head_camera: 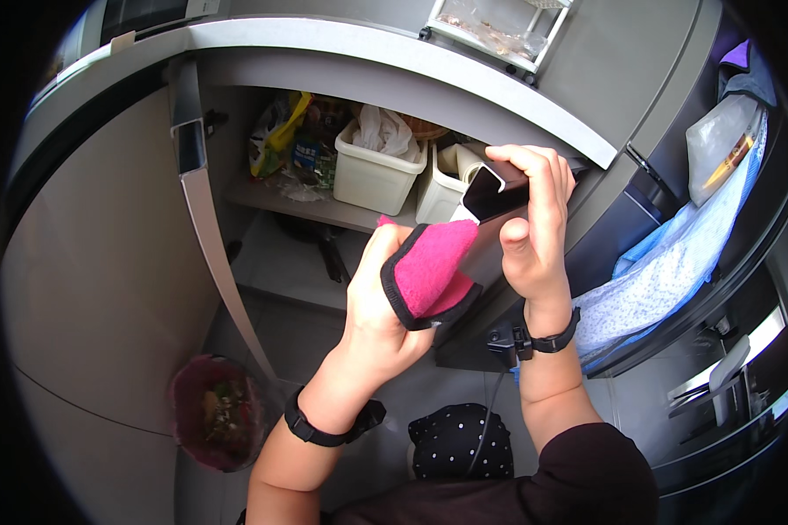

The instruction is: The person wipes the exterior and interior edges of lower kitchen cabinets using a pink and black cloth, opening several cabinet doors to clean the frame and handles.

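A folded pink cloth with black edging is gripped in my left hand, in front of the cabinet opening. My right hand, fingers bent over its top end and thumb apart, rests on the right cabinet door, which stands open. The door's end shows a dark, hollow edge profile. The cloth is close to this door edge; whether it touches cannot be told. Behind the hands, white plastic bins stand on the cabinet shelf, one with a white plastic bag in it.
The left cabinet door also stands open. Packaged goods lie on the shelf, a dark pan below. A waste bin with scraps stands on the floor at left. Blue and white cloths hang at right; a white rack is on the counter.
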A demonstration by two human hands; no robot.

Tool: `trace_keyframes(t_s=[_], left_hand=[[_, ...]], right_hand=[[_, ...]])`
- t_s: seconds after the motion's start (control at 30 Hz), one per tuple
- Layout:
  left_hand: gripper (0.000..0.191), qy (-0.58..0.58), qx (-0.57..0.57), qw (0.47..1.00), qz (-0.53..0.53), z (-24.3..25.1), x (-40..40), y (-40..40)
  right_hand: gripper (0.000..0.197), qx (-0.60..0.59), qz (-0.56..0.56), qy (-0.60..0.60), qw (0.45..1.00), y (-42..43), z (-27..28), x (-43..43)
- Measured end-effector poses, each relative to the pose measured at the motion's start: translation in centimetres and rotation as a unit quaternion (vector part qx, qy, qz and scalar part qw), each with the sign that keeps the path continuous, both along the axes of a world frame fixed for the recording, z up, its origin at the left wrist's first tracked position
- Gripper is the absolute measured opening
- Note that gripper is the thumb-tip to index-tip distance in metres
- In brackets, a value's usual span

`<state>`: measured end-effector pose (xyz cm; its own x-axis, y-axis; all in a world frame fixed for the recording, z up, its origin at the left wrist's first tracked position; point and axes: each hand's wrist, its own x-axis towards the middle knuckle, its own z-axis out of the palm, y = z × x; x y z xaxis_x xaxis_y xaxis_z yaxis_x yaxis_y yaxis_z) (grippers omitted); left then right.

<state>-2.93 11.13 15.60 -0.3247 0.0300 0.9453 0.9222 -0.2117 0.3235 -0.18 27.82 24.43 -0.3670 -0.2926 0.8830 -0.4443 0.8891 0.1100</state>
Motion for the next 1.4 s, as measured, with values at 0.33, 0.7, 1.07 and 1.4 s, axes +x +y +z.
trace_keyframes(t_s=[0.33, 0.7, 1.07, 1.4], left_hand=[[0.051, -0.015, -0.015, 1.000, -0.009, 0.0, 0.2, -0.2], [0.055, 0.006, -0.032, 0.999, 0.032, -0.3, 0.1, -0.1], [0.044, 0.049, -0.036, 0.997, 0.054, 0.5, -0.4, -0.8], [0.055, -0.033, -0.040, 0.992, 0.119, -5.2, 1.5, 1.3]], right_hand=[[0.080, 0.000, -0.003, 0.000, 1.000, 0.1, -0.1, -0.1], [0.081, 0.002, -0.006, 0.002, 1.000, 0.3, -0.1, -0.3], [0.081, -0.001, 0.000, 0.008, 1.000, -0.2, -0.3, -0.3], [0.082, 0.006, 0.003, 0.019, 1.000, 0.5, 0.0, -0.7]])
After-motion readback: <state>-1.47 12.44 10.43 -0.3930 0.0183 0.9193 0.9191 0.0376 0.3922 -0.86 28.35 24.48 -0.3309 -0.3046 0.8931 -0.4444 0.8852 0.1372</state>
